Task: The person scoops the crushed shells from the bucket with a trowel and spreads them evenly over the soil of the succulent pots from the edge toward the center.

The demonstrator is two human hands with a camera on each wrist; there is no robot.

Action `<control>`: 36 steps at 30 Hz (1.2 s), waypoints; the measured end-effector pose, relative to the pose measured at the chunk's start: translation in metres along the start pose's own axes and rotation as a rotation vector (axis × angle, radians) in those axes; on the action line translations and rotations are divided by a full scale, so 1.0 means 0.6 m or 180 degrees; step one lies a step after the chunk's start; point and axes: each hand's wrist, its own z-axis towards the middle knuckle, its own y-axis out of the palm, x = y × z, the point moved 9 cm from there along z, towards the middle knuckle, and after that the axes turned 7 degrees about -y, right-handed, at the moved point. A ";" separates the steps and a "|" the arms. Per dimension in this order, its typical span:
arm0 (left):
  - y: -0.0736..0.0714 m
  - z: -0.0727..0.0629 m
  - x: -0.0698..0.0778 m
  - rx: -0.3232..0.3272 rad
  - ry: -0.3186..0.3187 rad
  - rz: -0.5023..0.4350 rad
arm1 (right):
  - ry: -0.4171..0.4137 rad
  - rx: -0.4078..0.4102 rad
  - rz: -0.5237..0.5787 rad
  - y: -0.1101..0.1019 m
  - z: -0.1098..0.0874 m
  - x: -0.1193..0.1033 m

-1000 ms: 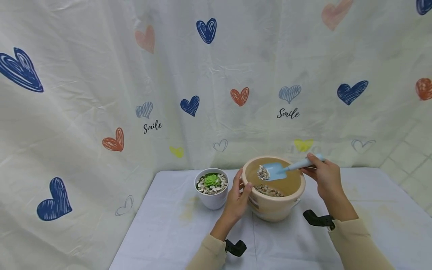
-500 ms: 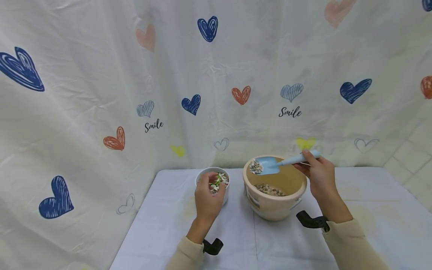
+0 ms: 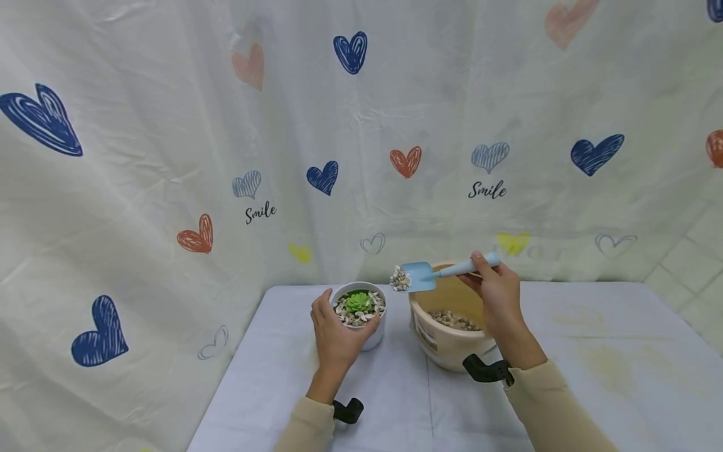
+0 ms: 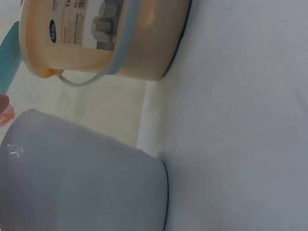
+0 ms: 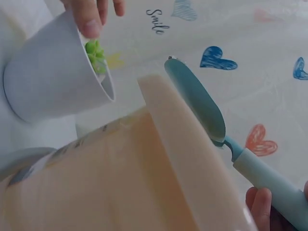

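My right hand point(image 3: 501, 301) grips the handle of a light blue hand trowel point(image 3: 419, 277), holding it over the left rim of a beige bucket point(image 3: 446, 345). Small pale stones point(image 3: 400, 279) lie on the trowel's tip, in the gap between bucket and flowerpot. Around the rim of the white flowerpot point(image 3: 375, 339) my left hand point(image 3: 337, 339) spreads, fingers on the left side and thumb at the front right. Inside the pot a green succulent point(image 3: 358, 302) sits among pale stones. More stones point(image 3: 452, 320) cover the bucket's bottom. In the left wrist view, most of the left hand is out of frame.
A white cloth covers the table point(image 3: 587, 370), with faint yellowish stains at the right. Behind it hangs a white curtain point(image 3: 429, 113) printed with hearts. The bucket's pale handle point(image 4: 125, 38) hangs down its side, in front of a label.
My left hand has let go of the bucket's rim and moved left to the flowerpot. The right hand has carried the loaded trowel leftward, from above the bucket toward the pot.
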 end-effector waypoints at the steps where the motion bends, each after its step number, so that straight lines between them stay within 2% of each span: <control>1: 0.006 -0.002 -0.005 -0.0049 -0.0051 -0.0008 | 0.0014 -0.0007 -0.0008 0.006 -0.001 0.003; 4: 0.021 -0.007 -0.016 -0.0146 -0.0189 -0.0073 | 0.0044 -0.0032 -0.0045 0.021 -0.005 0.012; 8: 0.032 -0.009 -0.021 -0.0167 -0.0285 -0.0153 | 0.0022 -0.0042 -0.0126 0.038 -0.011 0.022; 17: 0.035 -0.008 -0.023 -0.0084 -0.0387 -0.0157 | -0.0063 -0.0007 -0.0185 0.065 -0.018 0.028; 22: 0.032 -0.002 -0.031 -0.0161 -0.0399 -0.0261 | -0.0042 0.0020 -0.0192 0.075 -0.019 0.030; 26: 0.032 0.009 -0.047 -0.0447 -0.0305 -0.0364 | -0.0082 0.0040 -0.0229 0.076 -0.021 0.032; 31: 0.038 0.026 -0.069 -0.1013 -0.0183 -0.0719 | -0.0131 0.0049 -0.0280 0.074 -0.022 0.035; 36: 0.044 0.035 -0.078 -0.1555 -0.0051 -0.1085 | -0.0166 0.0038 -0.0286 0.074 -0.023 0.034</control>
